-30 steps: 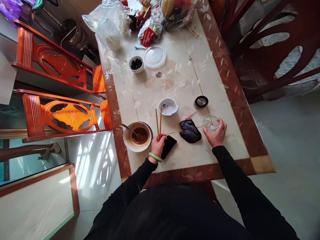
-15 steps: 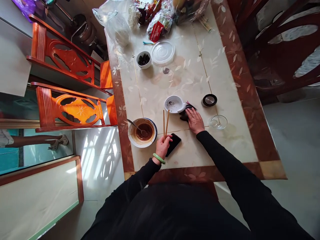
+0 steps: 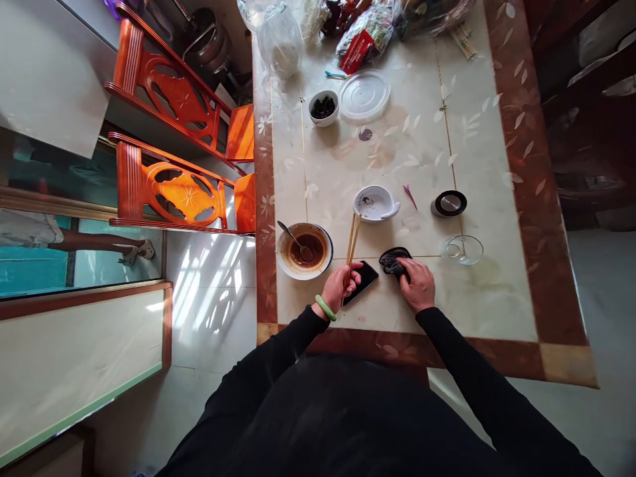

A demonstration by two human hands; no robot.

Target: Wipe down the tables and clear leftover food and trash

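My left hand (image 3: 340, 286), with a green bangle at the wrist, is closed around a pair of wooden chopsticks (image 3: 354, 238) that point upward. Just right of it a black phone (image 3: 366, 277) lies flat, partly covered by the fingers. The fingers of my right hand (image 3: 418, 283) are closed on a crumpled black cloth (image 3: 391, 261) resting on the table. Beyond the cloth is a white dish with a handle (image 3: 388, 209), holding dark bits. Left of the chopsticks stands a bowl of brown sauce (image 3: 283, 266) with a spoon (image 3: 291, 232) in it.
Right of the cloth are a glass dish (image 3: 473, 250) and a black-rimmed jar (image 3: 451, 203). A small pink item (image 3: 410, 197) lies by the white dish. Farther back are a small bowl of dark pieces (image 3: 324, 121), a clear lid (image 3: 365, 98) and plastic bags (image 3: 279, 41). Orange chairs (image 3: 181, 189) line the left.
My right hand has drawn the black cloth back toward me from beside the white dish, uncovering the pink item. The chopsticks stay in my left hand. The camera view has shifted.
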